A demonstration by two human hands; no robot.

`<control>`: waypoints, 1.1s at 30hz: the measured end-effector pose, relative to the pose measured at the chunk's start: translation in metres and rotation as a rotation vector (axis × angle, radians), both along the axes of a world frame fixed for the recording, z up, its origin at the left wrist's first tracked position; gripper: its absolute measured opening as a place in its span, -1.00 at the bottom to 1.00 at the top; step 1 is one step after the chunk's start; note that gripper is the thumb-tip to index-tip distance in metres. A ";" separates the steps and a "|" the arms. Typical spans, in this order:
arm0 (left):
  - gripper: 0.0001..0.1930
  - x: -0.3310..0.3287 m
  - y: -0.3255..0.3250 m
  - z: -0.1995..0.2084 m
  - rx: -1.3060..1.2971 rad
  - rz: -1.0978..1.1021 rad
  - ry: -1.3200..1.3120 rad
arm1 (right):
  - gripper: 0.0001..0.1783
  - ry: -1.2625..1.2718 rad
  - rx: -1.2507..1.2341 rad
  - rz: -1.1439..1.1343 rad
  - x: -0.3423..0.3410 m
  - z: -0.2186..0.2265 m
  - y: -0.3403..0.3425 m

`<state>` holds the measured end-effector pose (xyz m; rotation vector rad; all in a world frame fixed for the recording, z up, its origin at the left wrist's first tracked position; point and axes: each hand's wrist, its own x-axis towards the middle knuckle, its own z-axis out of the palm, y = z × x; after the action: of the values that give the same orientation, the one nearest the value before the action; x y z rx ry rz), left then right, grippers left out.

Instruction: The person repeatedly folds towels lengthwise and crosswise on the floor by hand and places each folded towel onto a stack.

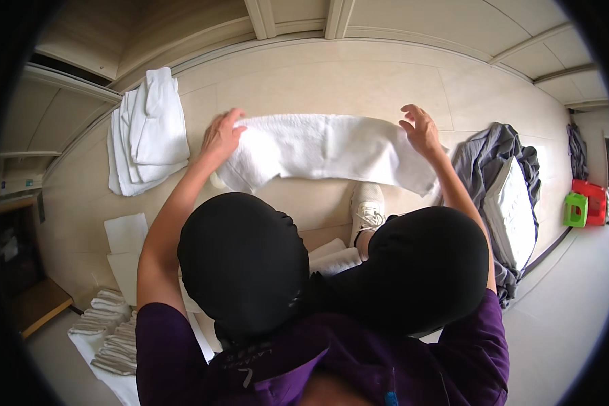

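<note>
A long white towel [325,145] is spread crosswise in front of my knees, a faint crease down its middle and its lower edge uneven. At the towel's left end is my left hand [222,137], a little smeared, its fingers curved and apart from the thumb. My right hand [422,132] is over the towel's right end, fingers raised and spread with nothing between them. Whether either palm touches the cloth, I cannot tell. Below the towel's lower edge shows a light lace-up shoe [367,213] on my foot.
Folded white towels [149,132] lie in a pile at the far left. Rolled or folded cloths [115,331] sit at the lower left. On the right, a grey cloth [484,155] surrounds a white stack [511,213]. Red [592,199] and green [575,210] plastic items stand farther right.
</note>
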<state>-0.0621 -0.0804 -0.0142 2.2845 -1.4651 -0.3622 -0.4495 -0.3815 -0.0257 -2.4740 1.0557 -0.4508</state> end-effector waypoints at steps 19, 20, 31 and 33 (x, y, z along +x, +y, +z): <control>-0.73 0.031 0.095 -0.110 -0.080 -0.215 -0.266 | -0.80 0.299 -0.099 0.199 -0.099 -0.089 0.086; -0.73 0.034 0.098 -0.109 -0.085 -0.227 -0.256 | -0.77 0.273 -0.053 0.202 -0.101 -0.088 0.083; -0.82 0.069 0.058 -0.049 -0.098 0.117 -0.160 | -0.75 0.286 -0.069 0.133 -0.086 -0.083 0.091; -0.85 0.069 0.065 -0.039 -0.013 0.078 -0.240 | -0.80 0.228 -0.061 0.120 -0.090 -0.084 0.078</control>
<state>0.0067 -0.0150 -0.0529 2.4335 -1.4775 -0.0557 -0.5390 -0.3030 -0.1095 -2.6739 0.9826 -0.1694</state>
